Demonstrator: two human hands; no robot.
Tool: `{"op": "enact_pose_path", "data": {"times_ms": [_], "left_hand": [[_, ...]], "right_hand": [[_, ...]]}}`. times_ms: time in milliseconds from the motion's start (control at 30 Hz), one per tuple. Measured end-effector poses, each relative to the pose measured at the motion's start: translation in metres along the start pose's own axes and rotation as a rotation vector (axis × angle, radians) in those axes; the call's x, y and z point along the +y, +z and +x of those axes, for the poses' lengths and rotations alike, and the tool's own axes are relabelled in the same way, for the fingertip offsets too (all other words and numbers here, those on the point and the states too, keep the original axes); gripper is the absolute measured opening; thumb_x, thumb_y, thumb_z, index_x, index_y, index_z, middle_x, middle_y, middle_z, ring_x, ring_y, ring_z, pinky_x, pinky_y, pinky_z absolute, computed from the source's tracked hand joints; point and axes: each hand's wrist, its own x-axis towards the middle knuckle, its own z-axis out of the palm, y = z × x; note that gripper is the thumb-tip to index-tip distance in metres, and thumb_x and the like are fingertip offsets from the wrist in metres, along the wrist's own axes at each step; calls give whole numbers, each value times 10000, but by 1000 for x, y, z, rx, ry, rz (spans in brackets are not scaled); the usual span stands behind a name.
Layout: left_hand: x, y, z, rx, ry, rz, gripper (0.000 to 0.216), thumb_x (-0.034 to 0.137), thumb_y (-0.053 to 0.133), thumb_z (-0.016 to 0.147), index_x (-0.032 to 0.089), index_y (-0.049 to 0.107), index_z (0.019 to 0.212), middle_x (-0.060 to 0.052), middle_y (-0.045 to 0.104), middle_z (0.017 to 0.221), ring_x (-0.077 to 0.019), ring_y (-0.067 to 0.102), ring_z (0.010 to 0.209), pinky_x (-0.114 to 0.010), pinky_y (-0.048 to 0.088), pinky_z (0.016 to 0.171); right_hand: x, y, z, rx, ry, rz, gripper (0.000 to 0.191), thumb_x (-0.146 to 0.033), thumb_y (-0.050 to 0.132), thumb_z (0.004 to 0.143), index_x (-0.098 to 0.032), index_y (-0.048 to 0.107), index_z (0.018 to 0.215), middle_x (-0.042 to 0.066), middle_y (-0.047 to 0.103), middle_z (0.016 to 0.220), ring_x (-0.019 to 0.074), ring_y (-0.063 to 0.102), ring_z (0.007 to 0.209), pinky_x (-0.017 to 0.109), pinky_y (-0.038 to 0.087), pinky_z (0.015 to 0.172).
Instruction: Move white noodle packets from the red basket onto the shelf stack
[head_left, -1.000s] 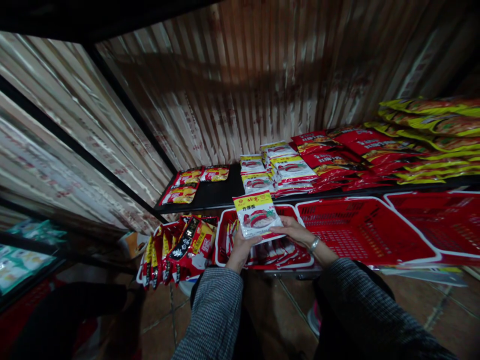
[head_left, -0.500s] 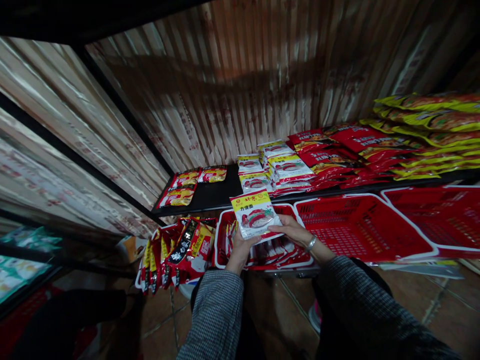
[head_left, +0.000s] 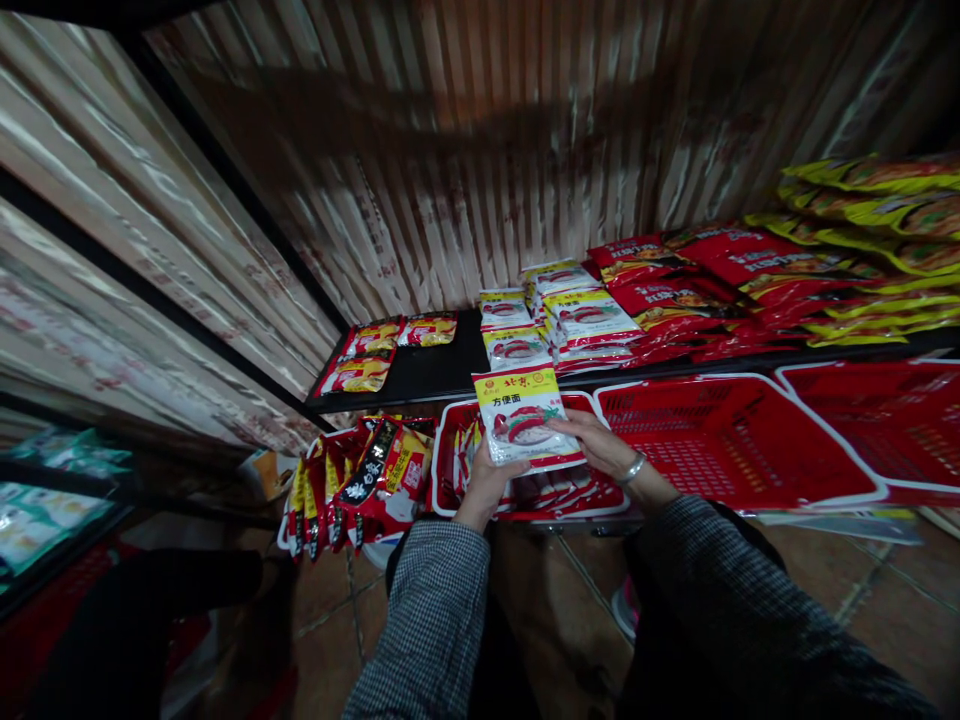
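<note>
A white and yellow packet of instant noodles [head_left: 527, 420] is held between my two hands, its printed front facing up. My left hand [head_left: 486, 485] grips its lower left corner, and my right hand [head_left: 600, 445] holds its right side. Beneath it, a red basket with a white rim [head_left: 442, 460] contains several more packets standing on edge. Just beyond, matching noodle packets [head_left: 589, 318] lie stacked on the black shelf [head_left: 442, 373]. The undersides of my hands' grip are partly hidden by the packet.
Left of my hands, a basket is full of red and black packets [head_left: 386, 475]. Two red baskets [head_left: 720, 440] stand at the right. Red packets [head_left: 675, 300] and yellow-green packets [head_left: 885, 240] fill the shelf's right side. Another person's dark-clothed leg [head_left: 172, 600] is at lower left.
The view has shifted slightly. My hands still hold the same noodle packet, which now sits a little straighter and slightly further right in view.
</note>
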Motion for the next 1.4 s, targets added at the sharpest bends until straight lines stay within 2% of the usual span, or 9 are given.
{"op": "enact_pose_path", "data": {"times_ms": [200,333,433,567,700,833,1100,1233,1400], "left_hand": [[-1,0,1,25,-7,14,874,106,855,394,174,530,1202,-52,717,988,-228,668,926,-390,488,916],[1,2,0,19,4,-8,863,114,861,411,183,534,1206,-64,710,1033,-232,664,948,-395,481,927],[7,4,-4,18,-33,-20,782,161,863,454,180,566,1177,-78,714,1026,-235,669,944,-402,484,919],[10,6,-7,34,-135,-31,601,252,856,506,166,639,1059,-71,731,934,-216,682,857,-360,534,807],[6,7,-7,28,-210,-66,442,265,865,487,159,673,871,-38,733,826,-180,680,728,-324,554,718],[5,8,-8,27,-267,-134,375,269,854,519,167,668,829,-7,721,765,-147,671,656,-314,554,710],[2,9,-12,14,-257,-96,393,297,871,497,148,691,813,-33,722,772,-160,675,680,-303,545,708],[-1,11,-13,52,-222,-73,393,293,869,507,150,692,827,-29,721,783,-135,662,660,-294,546,712],[1,10,-11,98,-174,-45,432,287,891,454,135,694,808,-25,717,722,-128,655,610,-258,544,637]], "right_hand": [[2,2,-1,42,-17,27,385,-359,798,629,-181,720,962,62,752,936,276,699,879,451,487,904],[1,1,-1,46,-15,27,369,-354,809,609,-186,722,927,56,756,893,278,702,854,457,491,888],[-1,1,-1,49,-64,40,362,-354,798,624,-193,720,939,50,754,902,284,696,895,468,475,915],[-4,4,-1,73,-92,74,358,-355,792,630,-195,720,942,45,752,923,281,693,906,477,468,930],[-4,3,1,89,-120,85,360,-353,812,590,-198,724,903,38,754,896,274,693,895,458,478,924],[-2,-3,4,100,-120,85,353,-348,796,622,-197,720,932,44,753,903,275,687,918,453,480,921],[2,-2,3,82,-126,82,358,-341,791,639,-192,720,957,46,750,922,267,693,896,455,466,931],[5,2,3,69,-119,94,351,-348,793,635,-192,720,941,42,752,910,258,698,870,454,468,926],[6,6,5,69,-120,135,341,-339,806,613,-192,726,910,37,755,884,252,703,841,454,469,928]]}}
